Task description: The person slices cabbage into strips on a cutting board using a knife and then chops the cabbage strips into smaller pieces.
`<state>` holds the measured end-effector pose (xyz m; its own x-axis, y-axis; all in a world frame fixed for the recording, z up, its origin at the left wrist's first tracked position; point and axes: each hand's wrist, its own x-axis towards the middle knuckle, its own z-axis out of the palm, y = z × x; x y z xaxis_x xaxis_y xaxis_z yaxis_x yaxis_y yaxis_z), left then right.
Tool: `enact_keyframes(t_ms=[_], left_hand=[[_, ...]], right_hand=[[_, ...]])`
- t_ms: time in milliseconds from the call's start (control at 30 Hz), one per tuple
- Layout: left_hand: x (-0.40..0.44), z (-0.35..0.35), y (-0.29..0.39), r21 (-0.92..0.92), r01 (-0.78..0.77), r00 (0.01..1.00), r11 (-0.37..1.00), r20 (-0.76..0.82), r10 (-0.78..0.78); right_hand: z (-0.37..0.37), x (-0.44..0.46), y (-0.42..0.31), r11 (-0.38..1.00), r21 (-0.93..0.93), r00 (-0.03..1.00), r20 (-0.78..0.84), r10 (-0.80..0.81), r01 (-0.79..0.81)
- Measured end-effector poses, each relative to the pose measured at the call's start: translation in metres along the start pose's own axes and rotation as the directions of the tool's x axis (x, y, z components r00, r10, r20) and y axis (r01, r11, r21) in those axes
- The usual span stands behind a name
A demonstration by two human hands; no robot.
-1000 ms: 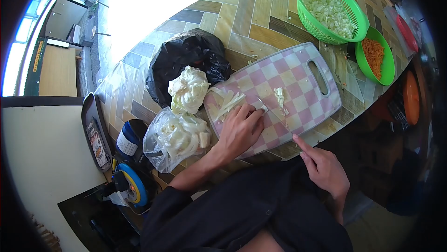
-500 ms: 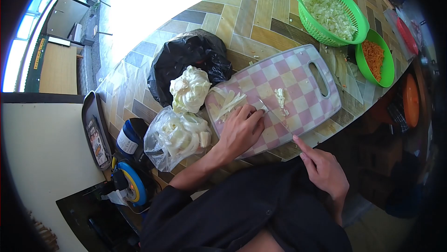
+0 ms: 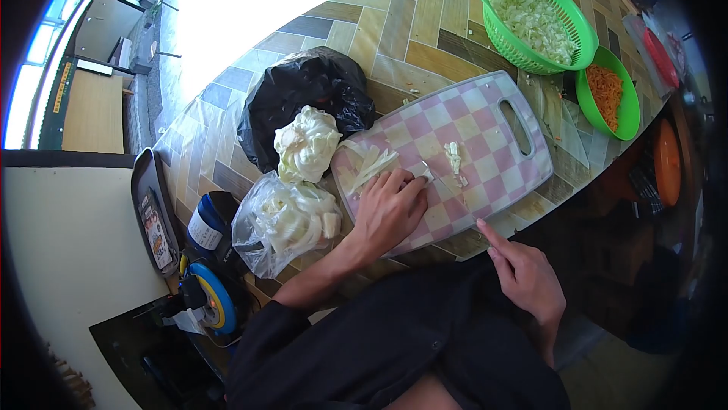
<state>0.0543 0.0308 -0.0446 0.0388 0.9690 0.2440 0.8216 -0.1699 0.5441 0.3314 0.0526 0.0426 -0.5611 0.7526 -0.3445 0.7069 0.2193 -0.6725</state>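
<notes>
A pink-and-white checked cutting board point(image 3: 493, 190) lies on the table before me. My left hand point(image 3: 390, 209) rests on it with curled fingers, holding down pale cabbage strips point(image 3: 375, 166). The handle of a knife point(image 3: 453, 192) is in my right hand point(image 3: 528, 277), index finger stretched along the top. Its thin blade points up and left across the board, with the tip near my left fingertips. A small heap of chopped cabbage point(image 3: 453, 158) sits beyond the blade. Part of the strips is hidden under my left fingers.
Left of the board are a cabbage head point(image 3: 305, 143), a black plastic bag point(image 3: 303, 84) and a clear bag point(image 3: 284, 220) with cabbage inside. At the far right stand a green colander point(image 3: 493, 27) of chopped cabbage and a green bowl point(image 3: 628, 111) of shredded carrot.
The whole view has shifted very slightly. Both hands and the knife keep nearly the same places on and beside the board.
</notes>
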Motion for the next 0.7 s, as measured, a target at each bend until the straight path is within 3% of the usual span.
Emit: enact_keyframes(t_ms=[300, 700], left_hand=[[-0.003, 0.005, 0.000, -0.083, 0.040, 0.999, 0.996, -0.012, -0.042], [-0.004, 0.000, 0.000, -0.044, 0.042, 0.999, 0.998, 0.015, -0.041]], right_hand=[[-0.003, -0.005, -0.007, 0.999, 0.035, 1.000, 0.002, 0.026, -0.026], [-0.005, -0.016, -0.007, 0.999, 0.013, 0.999, 0.001, 0.047, -0.047]])
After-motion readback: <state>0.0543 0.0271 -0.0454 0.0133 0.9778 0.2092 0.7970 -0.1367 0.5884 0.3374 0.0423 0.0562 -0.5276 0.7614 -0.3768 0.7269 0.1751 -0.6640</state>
